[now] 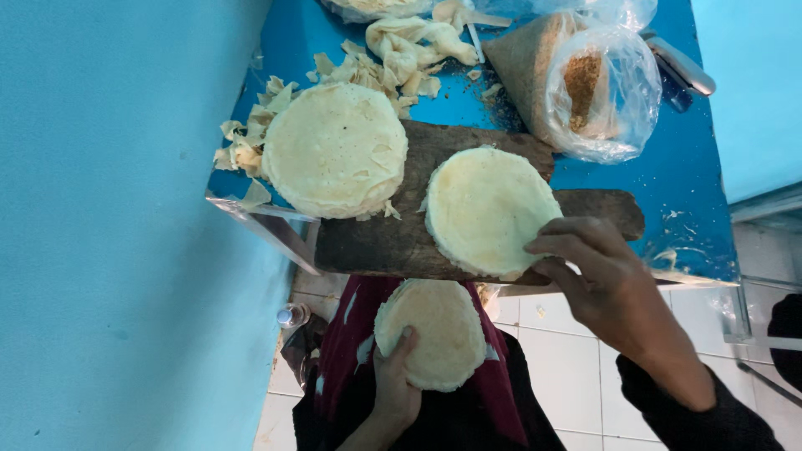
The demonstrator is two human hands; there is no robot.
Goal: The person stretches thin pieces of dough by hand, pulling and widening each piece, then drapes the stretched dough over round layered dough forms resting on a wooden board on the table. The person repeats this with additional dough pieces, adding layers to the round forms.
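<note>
- Three piles of round flat dough here. Where is each one?

- One big pile sits on the blue surface, at the left end of the dark wood board. One pile sits on the board, near its front edge. The small pile is off the surface, down by the person's lap.

- What are the hands doing?

- The left hand holds the small pile from below, with the thumb lying on top. The right hand is at the edge of the pile on the board. Its fingers curl in and touch the rim. I can't tell if they grip it yet.

- So what step is this?

- I think rounds are going between the board and the hand. It looks like the right hand is at the pile to pick some up or let them go. I can't tell which.

- What would the next move need?

- A soft, flat grip, I think. The rounds look thin and floppy, so they could bend or tear. The pile is close to the board's edge, so it could slip off.

- What else is there?

- Torn dough scraps lie behind the big pile. A clear bag with brown crumbs sits at the back right.
</note>
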